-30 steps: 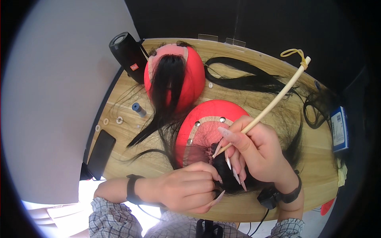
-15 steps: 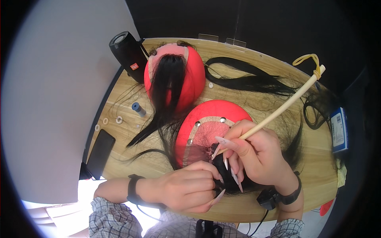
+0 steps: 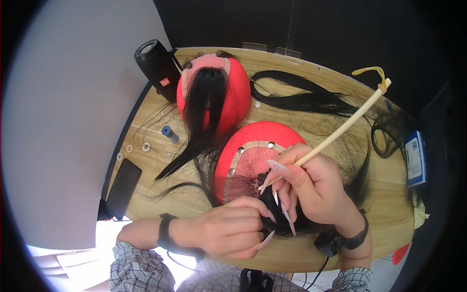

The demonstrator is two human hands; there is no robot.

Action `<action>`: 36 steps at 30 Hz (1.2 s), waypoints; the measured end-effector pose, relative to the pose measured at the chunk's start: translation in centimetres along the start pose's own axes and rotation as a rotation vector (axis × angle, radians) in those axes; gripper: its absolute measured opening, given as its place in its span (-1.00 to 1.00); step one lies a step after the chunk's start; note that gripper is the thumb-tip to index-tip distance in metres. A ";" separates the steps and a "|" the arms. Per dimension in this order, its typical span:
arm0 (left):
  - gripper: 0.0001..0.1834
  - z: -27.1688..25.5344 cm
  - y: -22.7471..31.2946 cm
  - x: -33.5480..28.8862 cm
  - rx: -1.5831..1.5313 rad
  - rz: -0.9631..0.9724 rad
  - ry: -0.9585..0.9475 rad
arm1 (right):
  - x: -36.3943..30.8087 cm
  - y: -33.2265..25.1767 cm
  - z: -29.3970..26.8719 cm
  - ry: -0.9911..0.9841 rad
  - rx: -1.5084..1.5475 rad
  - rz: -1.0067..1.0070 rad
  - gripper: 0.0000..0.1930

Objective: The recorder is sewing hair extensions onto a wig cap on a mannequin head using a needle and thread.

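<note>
In front of me is a red wig block (image 3: 262, 131) with a mesh wig cap (image 3: 253, 158) edged in a tan band and pinned by several silver pins. My right hand (image 3: 311, 190) pinches a pale wooden stick-handled tool (image 3: 348, 124), probably a ventilating needle; its working tip is at the dark hair roots on the mesh, too small to make out. A yellow band is tied at the handle's upper end. My left hand (image 3: 228, 228) is closed on a lock of black hair (image 3: 272, 207) at the cap's near edge. Long pale nails partly cover the work.
Behind stands a second red wig block (image 3: 241, 92) with black hair draped over it. A black cylindrical speaker (image 3: 155, 68), a phone (image 3: 124, 189), a blue spool (image 3: 169, 133) and small rings lie left. A black hair bundle (image 3: 292, 100) and a blue-white box (image 3: 415, 158) are farther right.
My right hand has turned slightly, and the wooden handle's upper end has swung a little left and down. My left hand stays almost in place on the hair.
</note>
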State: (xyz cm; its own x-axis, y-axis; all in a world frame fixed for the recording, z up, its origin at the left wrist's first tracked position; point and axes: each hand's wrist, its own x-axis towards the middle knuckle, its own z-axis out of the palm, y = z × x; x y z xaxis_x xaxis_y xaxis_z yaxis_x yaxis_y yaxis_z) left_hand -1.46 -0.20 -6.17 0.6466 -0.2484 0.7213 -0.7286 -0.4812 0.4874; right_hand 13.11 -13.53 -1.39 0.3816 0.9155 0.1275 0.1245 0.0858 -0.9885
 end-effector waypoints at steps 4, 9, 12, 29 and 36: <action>-0.91 0.3 -0.1 -0.1 0.006 0.031 0.026 | 0.0 -0.1 -0.1 0.006 0.122 0.064 -0.83; -0.88 0.2 -0.2 -0.2 0.046 0.057 0.030 | 0.0 0.0 0.0 -0.004 0.158 0.066 -0.81; -0.82 0.4 -0.2 -0.1 0.123 0.105 0.081 | 0.0 0.0 0.0 0.021 0.195 0.089 -0.80; -0.78 0.4 -0.2 0.0 0.062 0.249 0.066 | -0.2 0.3 0.0 -0.024 0.130 0.028 -0.75; -0.80 0.8 -0.5 -0.3 0.076 0.209 0.077 | -0.3 0.0 0.1 -0.011 0.067 0.035 -0.75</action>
State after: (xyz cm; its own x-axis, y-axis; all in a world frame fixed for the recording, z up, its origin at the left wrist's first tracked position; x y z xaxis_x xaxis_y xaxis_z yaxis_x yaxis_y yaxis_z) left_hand -1.12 -0.54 -7.07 0.4619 -0.2861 0.8395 -0.8241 -0.4884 0.2869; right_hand 12.90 -13.81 -1.41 0.3743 0.9227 0.0921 0.0497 0.0793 -0.9956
